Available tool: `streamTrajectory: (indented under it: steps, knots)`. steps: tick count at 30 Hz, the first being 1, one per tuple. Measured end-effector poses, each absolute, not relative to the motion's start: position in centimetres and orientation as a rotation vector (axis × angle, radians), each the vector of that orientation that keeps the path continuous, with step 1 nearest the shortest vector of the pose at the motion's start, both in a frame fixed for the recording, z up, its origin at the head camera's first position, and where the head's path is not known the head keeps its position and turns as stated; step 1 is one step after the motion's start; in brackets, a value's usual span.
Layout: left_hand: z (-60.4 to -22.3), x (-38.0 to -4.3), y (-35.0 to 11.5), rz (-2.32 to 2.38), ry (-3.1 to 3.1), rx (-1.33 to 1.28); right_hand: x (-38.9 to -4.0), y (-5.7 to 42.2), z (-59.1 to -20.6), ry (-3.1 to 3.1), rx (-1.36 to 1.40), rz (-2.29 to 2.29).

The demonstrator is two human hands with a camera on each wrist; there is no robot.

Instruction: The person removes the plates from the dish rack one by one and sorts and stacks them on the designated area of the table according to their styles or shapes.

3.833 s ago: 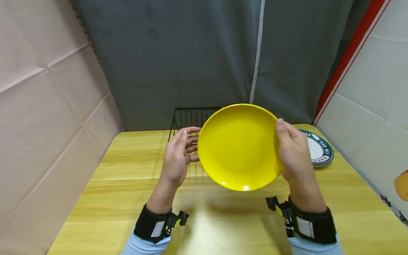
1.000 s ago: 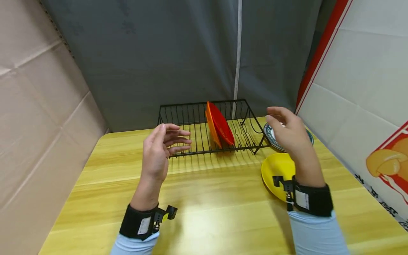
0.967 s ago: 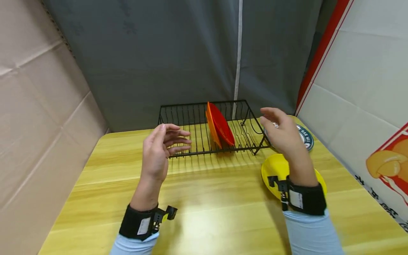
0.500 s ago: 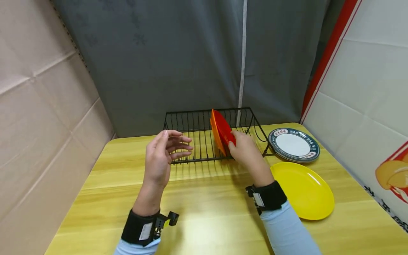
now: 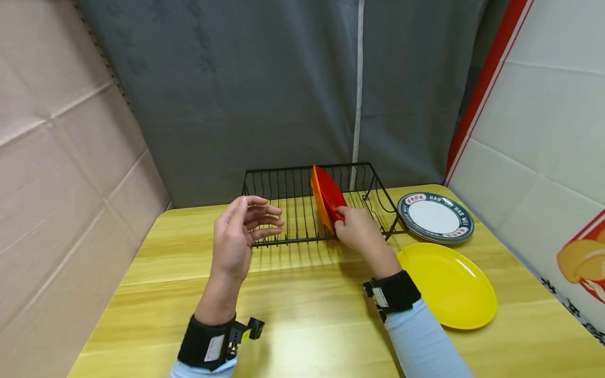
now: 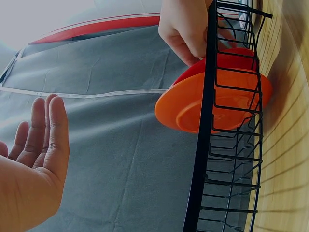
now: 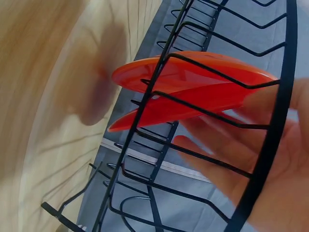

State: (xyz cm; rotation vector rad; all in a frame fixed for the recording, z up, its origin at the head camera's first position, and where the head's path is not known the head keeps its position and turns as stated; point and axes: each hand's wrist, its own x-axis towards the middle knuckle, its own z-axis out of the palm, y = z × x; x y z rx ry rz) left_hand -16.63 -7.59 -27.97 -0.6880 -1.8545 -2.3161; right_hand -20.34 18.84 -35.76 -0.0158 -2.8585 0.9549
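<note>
A black wire dish rack (image 5: 293,240) stands at the back of the table. In it an orange plate (image 5: 319,199) and a red plate (image 5: 329,190) lean on edge, side by side. My right hand (image 5: 361,233) pinches the near edge of the red plate; in the right wrist view its fingers (image 7: 212,154) lie along the plate's underside, seen through the wires. My left hand (image 5: 232,236) is raised in front of the rack's left part, fingers relaxed and holding nothing. From the left wrist view, the orange plate (image 6: 183,106) partly covers the red one.
Right of the rack lies a white plate with a dark green lettered rim (image 5: 435,217), apparently on top of another. Nearer, a yellow plate (image 5: 454,286) lies flat beside my right forearm. A grey curtain (image 5: 227,105) hangs behind the rack, with pale panels at both sides.
The yellow plate, earlier held up in my right hand, now lies on the table at the right. My right hand has moved left to the red plate's edge. My left hand stays raised.
</note>
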Motion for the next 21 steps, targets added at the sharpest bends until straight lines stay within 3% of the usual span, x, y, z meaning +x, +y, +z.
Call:
streamTrajectory:
  steps: [21]
  knots:
    - [-27.69,-16.6,-7.79,-2.303,-1.846,-0.674,-20.37,18.19,-36.14,-2.767,-0.115,0.855]
